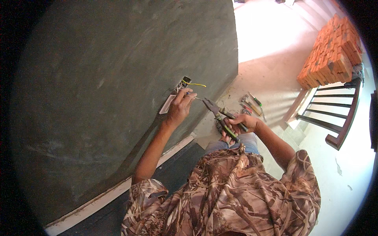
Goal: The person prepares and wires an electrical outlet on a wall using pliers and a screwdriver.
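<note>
- The left hand [179, 111] is up by the dark gray wall [98, 78]. Its thumb and fingers pinch a thin wire [198, 98], and the end of the wire sticks out to the right.
- The right hand [243, 120] is lower down, in front of the body. Its fingers are wrapped around the green and black handles of the pliers [216, 113].
- The pliers point up and left. Their tip is right by the end of the thin wire, but I cannot tell if they touch.
- A small wall box [186, 80] sits in the wall, just above the left hand. A yellow wire [196, 84] pokes out of it to the right.
- A white plate [167, 104] is against the wall, just left of the left hand, which hides part of it.
- On the floor, past the right hand, lie a hammer [254, 107], a tool with a green handle [258, 102] and a tool with red on it [245, 107].
- Farther right, a big stack of orange bricks [330, 55] stands by a dark railing [332, 105].
- The person wears a brown patterned shirt [236, 188] and blue jeans [249, 141].
</note>
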`<action>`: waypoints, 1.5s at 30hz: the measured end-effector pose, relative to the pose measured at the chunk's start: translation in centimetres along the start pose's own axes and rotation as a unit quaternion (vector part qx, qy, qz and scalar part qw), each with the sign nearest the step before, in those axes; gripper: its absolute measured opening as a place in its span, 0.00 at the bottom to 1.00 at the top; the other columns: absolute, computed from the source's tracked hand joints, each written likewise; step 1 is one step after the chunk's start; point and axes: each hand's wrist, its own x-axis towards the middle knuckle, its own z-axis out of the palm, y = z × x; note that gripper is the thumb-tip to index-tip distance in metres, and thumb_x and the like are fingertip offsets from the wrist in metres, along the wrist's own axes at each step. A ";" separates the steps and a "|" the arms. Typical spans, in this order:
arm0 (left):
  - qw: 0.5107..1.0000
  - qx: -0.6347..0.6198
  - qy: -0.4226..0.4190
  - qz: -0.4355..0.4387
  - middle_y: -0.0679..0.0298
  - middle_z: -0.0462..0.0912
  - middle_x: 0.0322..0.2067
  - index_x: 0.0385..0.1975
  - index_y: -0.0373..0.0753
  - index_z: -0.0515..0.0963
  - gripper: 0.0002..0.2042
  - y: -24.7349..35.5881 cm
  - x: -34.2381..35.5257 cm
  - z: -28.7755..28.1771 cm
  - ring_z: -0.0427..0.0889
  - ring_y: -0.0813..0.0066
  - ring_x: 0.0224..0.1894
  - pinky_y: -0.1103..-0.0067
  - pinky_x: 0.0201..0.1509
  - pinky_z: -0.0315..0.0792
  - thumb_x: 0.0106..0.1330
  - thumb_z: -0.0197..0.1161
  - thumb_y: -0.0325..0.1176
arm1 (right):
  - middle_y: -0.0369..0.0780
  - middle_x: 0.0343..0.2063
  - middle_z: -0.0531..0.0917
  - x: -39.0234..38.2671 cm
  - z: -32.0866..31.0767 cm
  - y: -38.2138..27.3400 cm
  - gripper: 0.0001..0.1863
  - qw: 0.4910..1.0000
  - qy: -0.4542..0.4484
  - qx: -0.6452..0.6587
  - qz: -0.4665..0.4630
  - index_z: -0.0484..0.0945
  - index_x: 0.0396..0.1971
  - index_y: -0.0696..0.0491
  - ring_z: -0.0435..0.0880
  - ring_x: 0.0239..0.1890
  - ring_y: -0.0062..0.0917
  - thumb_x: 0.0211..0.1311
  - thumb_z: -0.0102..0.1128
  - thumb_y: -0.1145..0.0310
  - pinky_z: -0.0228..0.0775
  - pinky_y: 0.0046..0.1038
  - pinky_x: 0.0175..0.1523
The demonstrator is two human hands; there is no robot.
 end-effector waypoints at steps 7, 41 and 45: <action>0.995 0.027 0.077 0.054 0.55 0.80 0.41 0.44 0.34 0.79 0.10 0.7 0.4 1.3 0.83 0.56 0.40 0.66 0.43 0.76 0.63 0.64 0.21 | 0.46 0.46 0.84 -4.3 1.4 5.1 0.19 0.909 0.362 -0.197 -0.067 0.75 0.49 0.58 0.84 0.50 0.34 0.72 0.57 0.57 0.75 0.35 0.55; 0.970 -0.083 0.230 0.018 0.55 0.83 0.35 0.40 0.36 0.79 0.06 5.7 3.5 5.3 0.82 0.53 0.36 0.66 0.41 0.73 0.72 0.58 0.30 | 0.54 0.41 0.80 7.9 6.6 7.7 0.15 0.530 0.620 -0.460 -0.351 0.74 0.47 0.59 0.79 0.46 0.53 0.66 0.58 0.65 0.69 0.45 0.50; 0.969 -0.061 0.236 0.028 0.53 0.83 0.34 0.39 0.35 0.78 0.07 5.5 3.8 5.2 0.82 0.51 0.37 0.64 0.41 0.73 0.73 0.57 0.31 | 0.54 0.47 0.78 7.4 8.1 5.9 0.15 0.486 0.603 -0.501 -0.386 0.73 0.49 0.59 0.77 0.49 0.55 0.66 0.57 0.69 0.69 0.45 0.52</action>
